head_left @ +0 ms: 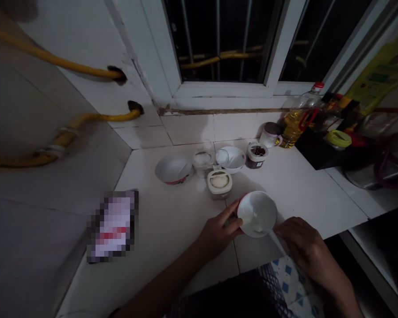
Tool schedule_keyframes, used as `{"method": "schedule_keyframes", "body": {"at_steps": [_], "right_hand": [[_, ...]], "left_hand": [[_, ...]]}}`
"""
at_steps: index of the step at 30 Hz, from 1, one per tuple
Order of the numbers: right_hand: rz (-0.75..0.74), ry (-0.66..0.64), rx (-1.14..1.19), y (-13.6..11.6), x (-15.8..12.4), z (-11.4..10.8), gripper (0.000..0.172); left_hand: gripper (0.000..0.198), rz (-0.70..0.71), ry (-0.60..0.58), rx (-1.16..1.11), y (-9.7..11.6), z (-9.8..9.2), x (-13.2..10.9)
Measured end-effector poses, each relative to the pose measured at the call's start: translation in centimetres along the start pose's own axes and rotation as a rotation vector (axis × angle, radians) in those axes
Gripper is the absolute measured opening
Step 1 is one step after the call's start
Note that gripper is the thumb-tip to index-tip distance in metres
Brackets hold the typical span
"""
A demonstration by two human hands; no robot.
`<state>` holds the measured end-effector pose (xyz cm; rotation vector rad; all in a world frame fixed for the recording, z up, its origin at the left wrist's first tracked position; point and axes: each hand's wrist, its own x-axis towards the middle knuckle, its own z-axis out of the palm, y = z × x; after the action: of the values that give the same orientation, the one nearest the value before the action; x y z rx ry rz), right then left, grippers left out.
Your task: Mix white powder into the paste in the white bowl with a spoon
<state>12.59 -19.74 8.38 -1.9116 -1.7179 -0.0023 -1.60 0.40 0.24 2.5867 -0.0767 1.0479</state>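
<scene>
Left hand [217, 229] grips a tilted white bowl [257, 214], right hand [301, 247] at a white spoon [277, 243] (its grip cannot be told); more bowls [174, 168] and tubs [219, 183] stand near the counter's [295, 198] back edge.

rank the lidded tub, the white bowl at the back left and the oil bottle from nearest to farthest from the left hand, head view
From the head view, starting at the left hand:
1. Lidded tub: just ahead of the hand, mid-counter.
2. White bowl: farther ahead, on the counter's left side.
3. Oil bottle: farthest, back right, under the window.
</scene>
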Motion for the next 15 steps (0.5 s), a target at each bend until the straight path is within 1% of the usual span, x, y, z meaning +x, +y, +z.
{"method": "schedule_keyframes", "body": {"at_steps": [5, 9, 10, 11, 13, 15], "right_hand": [[-0.017, 0.029, -0.053, -0.3, 0.2, -0.5, 0.033], [-0.005, -0.036, -0.097, -0.7, 0.4, -0.6, 0.032], [-0.008, -0.03, -0.094, -0.7, 0.4, -0.4, 0.032], [-0.022, 0.018, -0.085, -0.7, 0.4, -0.2, 0.03], [0.011, 0.147, -0.095, -0.2, 0.3, 0.4, 0.029], [0.018, 0.261, -0.134, 0.6, 0.2, 1.1, 0.032]], "left_hand": [[0.006, 0.002, -0.002, 0.01, 0.1, 0.0, 0.0], [0.007, -0.003, -0.02, 0.026, 0.1, 0.0, 0.0], [0.007, -0.005, -0.023, 0.022, 0.1, 0.0, 0.0], [0.007, -0.003, -0.019, 0.016, 0.1, -0.1, -0.1], [0.01, 0.01, -0.003, 0.014, 0.0, -0.1, -0.1], [0.012, 0.014, 0.009, 0.021, 0.0, -0.1, -0.1]]}}
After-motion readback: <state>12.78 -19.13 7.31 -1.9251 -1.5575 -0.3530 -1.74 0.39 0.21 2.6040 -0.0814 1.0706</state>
